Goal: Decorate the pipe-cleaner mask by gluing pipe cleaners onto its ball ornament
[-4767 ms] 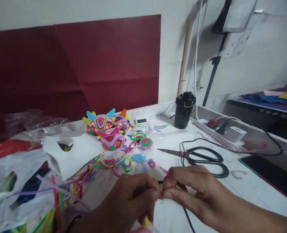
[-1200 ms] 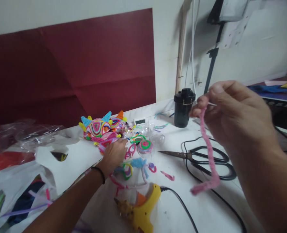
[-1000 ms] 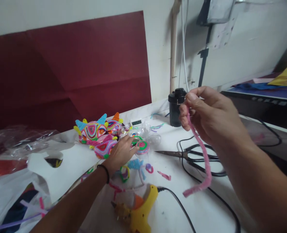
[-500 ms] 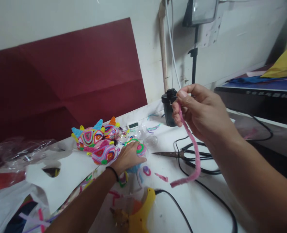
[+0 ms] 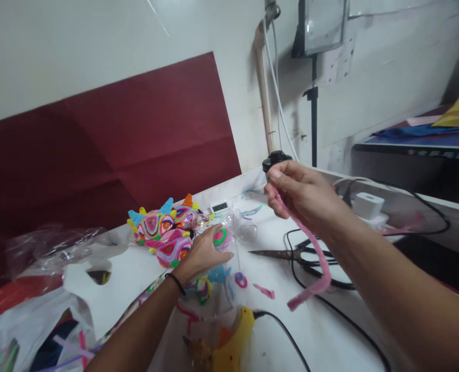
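Pinched in my right hand [image 5: 295,191] is the upper end of a pink fuzzy strip [image 5: 317,248], which hangs down in a curve above the table. My left hand [image 5: 206,250], with a black band on the wrist, reaches over the table with thumb and fingers apart. Beside its fingers lies a round pink and green piece [image 5: 222,237]; whether they touch it I cannot tell. Several colourful fuzzy animal-like heads with horns [image 5: 155,225] sit to the left of that hand. Small fuzzy pieces, among them a blue one [image 5: 218,274], lie just below it.
Black-handled scissors [image 5: 276,254] lie mid-table beside a black cable. A yellow glue gun [image 5: 239,336] is at the near edge. Behind my right hand stands a black-lidded container [image 5: 278,156]. A white charger [image 5: 369,204] sits at the right, clear plastic wrap [image 5: 59,248] at the left.
The view has shifted, so most things appear lower. My right hand has moved slightly down and left in view, still pinching the strip. My left hand stays beside the round piece.
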A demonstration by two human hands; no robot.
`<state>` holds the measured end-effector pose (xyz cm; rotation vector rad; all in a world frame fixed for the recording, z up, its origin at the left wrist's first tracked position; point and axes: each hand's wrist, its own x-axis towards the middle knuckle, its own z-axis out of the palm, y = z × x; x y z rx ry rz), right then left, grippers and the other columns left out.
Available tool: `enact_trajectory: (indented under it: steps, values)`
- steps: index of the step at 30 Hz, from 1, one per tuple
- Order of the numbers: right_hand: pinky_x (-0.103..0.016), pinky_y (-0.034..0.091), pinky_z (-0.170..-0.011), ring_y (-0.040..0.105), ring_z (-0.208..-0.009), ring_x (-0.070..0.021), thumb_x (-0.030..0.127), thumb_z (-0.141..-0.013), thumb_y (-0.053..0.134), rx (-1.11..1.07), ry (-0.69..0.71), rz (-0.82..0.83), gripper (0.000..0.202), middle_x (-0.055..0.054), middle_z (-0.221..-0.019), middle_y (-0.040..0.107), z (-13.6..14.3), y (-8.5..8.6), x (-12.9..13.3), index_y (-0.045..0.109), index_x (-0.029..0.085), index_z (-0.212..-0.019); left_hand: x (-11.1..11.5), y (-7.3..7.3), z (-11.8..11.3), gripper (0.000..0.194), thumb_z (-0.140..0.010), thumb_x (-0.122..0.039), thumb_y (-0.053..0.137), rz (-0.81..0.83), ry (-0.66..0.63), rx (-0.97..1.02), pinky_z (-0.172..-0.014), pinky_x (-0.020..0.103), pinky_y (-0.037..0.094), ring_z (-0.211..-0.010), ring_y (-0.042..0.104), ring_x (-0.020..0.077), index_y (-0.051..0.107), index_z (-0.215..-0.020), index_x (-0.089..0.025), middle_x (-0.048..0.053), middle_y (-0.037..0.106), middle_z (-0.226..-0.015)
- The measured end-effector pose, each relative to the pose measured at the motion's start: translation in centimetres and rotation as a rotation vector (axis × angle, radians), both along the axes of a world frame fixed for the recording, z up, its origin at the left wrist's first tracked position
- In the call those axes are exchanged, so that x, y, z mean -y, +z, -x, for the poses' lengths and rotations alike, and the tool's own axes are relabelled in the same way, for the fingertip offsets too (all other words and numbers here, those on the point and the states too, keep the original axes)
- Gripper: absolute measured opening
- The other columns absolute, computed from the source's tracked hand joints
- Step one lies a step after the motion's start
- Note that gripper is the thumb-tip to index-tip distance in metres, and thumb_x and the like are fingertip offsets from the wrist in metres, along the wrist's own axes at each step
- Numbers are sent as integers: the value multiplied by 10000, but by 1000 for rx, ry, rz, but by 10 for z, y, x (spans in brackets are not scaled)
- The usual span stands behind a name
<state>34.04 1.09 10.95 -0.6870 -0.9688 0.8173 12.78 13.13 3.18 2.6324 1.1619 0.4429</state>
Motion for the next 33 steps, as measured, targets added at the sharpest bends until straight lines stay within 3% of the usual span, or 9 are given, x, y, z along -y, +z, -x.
enact_trajectory:
  steps: [5, 9, 14, 19, 22, 25, 29, 33]
  values:
    - [-153, 164, -314, 268, -305, -17, 365, -746, 713, -7, 124, 249, 296, 81, -487, 529, 24, -21, -19, 468, 199, -744, 17, 26, 9, 741, -618, -307, 741, 43, 39, 340, -1006, 423, 422, -1186, 550, 304, 481, -1294, -149, 136, 591, -1296]
    - [-154, 130, -314, 215, -305, -14, 393, -631, 811, 46, 204, 338, 391, 137, -365, 347, 43, -37, -23, 483, 184, -664, 29, 29, 15, 757, -633, -291, 751, 14, 18, 544, -1019, 412, 418, -1206, 539, 281, 455, -1318, -163, 133, 564, -1327]
    - [-164, 118, -298, 192, -303, -17, 477, -589, 828, 75, 403, 398, 435, 136, -349, 347, 57, -42, -18, 544, 166, -699, 44, 26, 18, 766, -620, -269, 750, -187, 38, 526, -1057, 449, 373, -1257, 482, 303, 453, -1318, -159, 147, 543, -1343]
    - [-158, 105, -315, 151, -328, -3, 400, -561, 865, 49, 556, 366, 422, 149, -379, 340, 61, -43, -17, 541, 171, -706, 55, 25, 24, 775, -633, -283, 759, -292, 21, 473, -1090, 442, 328, -1291, 437, 315, 445, -1334, -180, 144, 520, -1363]
    - [-161, 99, -320, 151, -333, -6, 399, -624, 839, 47, 609, 318, 381, 146, -391, 330, 58, -46, -21, 550, 170, -722, 54, 25, 32, 834, -633, -341, 781, -160, -10, 573, -1097, 439, 317, -1313, 414, 316, 405, -1365, -204, 136, 485, -1401]
    - [-167, 109, -331, 151, -342, -14, 386, -698, 799, 55, 665, 274, 330, 141, -414, 333, 50, -51, -25, 548, 182, -764, 48, 24, 38, 696, -764, -412, 677, 62, 6, 844, -1065, 408, 359, -1278, 463, 277, 401, -1366, -198, 140, 487, -1400]
    - [-171, 116, -349, 160, -364, -18, 339, -737, 775, 73, 733, 240, 291, 130, -472, 354, 42, -55, -28, 526, 194, -784, 42, 22, 40, 500, -864, -481, 541, 394, 71, 1092, -1017, 394, 399, -1206, 534, 256, 524, -1261, -177, 137, 594, -1282]
    - [-170, 129, -361, 157, -368, -16, 329, -737, 772, 100, 798, 233, 282, 127, -479, 357, 39, -60, -30, 531, 189, -777, 46, 16, 36, 451, -838, -514, 572, 703, 1, 1177, -889, 383, 484, -1037, 632, 259, 626, -1102, -153, 129, 693, -1089]
